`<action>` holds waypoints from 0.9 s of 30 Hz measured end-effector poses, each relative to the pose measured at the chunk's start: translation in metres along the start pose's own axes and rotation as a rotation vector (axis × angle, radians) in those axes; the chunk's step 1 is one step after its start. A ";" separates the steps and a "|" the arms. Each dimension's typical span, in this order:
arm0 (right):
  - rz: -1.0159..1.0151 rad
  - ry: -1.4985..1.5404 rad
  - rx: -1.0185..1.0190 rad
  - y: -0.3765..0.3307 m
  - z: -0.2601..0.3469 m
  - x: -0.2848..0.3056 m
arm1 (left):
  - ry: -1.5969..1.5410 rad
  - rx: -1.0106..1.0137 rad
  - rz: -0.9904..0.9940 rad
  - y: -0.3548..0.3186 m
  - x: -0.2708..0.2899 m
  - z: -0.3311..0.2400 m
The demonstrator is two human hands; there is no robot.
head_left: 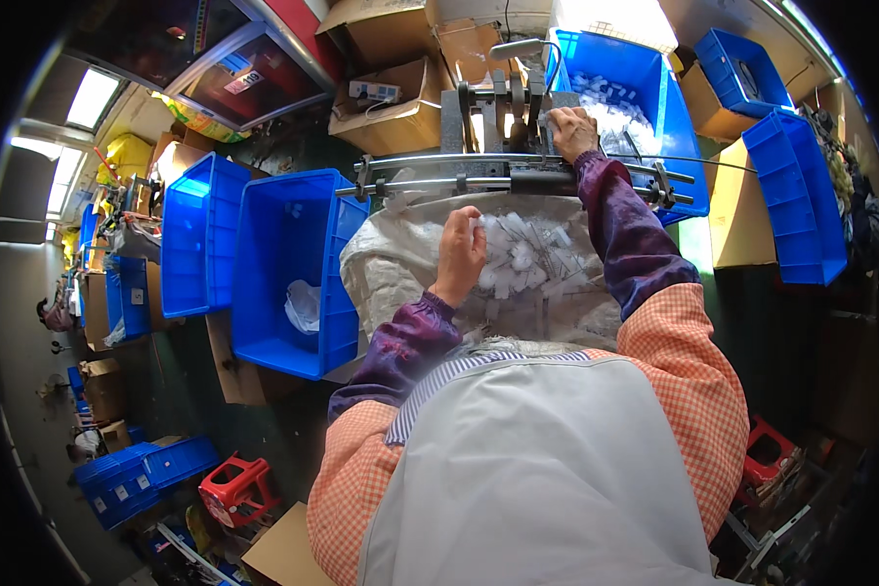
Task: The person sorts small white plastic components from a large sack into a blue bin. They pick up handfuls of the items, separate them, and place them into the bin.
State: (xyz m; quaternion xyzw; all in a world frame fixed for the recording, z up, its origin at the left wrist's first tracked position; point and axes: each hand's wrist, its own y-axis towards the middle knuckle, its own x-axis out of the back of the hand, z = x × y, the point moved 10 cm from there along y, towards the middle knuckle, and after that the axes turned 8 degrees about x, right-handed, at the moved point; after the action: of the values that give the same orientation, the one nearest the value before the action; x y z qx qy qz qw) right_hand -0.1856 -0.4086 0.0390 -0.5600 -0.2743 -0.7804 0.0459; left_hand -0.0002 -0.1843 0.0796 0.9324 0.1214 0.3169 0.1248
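Head view, looking down: two-handed work at a small machine (451, 122) with metal rails (430, 183) across its front. On the near side of the rails: a pale sack (386, 249) beneath a loose heap of white pieces (523, 256), some chunky, others thin and clearer. At the heap's left edge, just below the rails: the left hand (461, 256), fingers curled inward, with something white at the tips; impossible to tell whether pinched or merely touched. Beyond the rails, at the machine's right side: the right hand (573, 134), fingers bent and close against it; grasp hidden, so impossible to tell whether loaded or free. Just beside the right hand: a blue right bin (674, 117) with more white pieces inside. Left of the sack: a blue left bin (273, 264) with a white bag (304, 305) low inside. Above the machine: a lamp (518, 49).

Step in hand, as judged: attendance to the machine by the right hand, with the left ready among the pieces. Next move, as judged: a call for clean separation of one piece from the jumble, exact handling at the machine, and fingers clear of any moving parts.
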 end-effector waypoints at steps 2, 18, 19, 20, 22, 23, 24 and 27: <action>0.054 -0.021 -0.065 0.001 -0.003 -0.003 | 0.008 -0.002 0.000 0.000 0.000 0.000; 0.031 -0.157 -0.147 -0.021 0.002 0.003 | 0.016 -0.103 -0.147 0.003 0.040 -0.034; 0.038 -0.162 -0.131 -0.017 0.011 0.000 | 0.011 -0.116 -0.149 0.003 0.041 -0.038; 0.035 -0.174 -0.122 -0.014 0.020 -0.002 | 0.005 -0.129 -0.150 0.002 0.042 -0.041; 0.013 -0.195 -0.108 -0.009 0.035 -0.007 | 0.002 -0.110 -0.126 0.003 0.039 -0.042; -0.002 -0.210 -0.096 -0.007 0.041 -0.009 | 0.000 -0.101 -0.113 0.003 0.038 -0.042; -0.006 -0.217 -0.096 -0.005 0.044 -0.010 | 0.003 -0.101 -0.114 0.004 0.039 -0.043; -0.008 -0.222 -0.097 -0.003 0.049 -0.010 | 0.006 -0.100 -0.130 0.004 0.045 -0.043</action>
State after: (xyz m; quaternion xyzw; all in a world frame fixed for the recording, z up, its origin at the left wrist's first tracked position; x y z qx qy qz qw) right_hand -0.1414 -0.3850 0.0394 -0.6436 -0.2418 -0.7260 -0.0152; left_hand 0.0083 -0.1677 0.1387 0.9141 0.1659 0.3167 0.1912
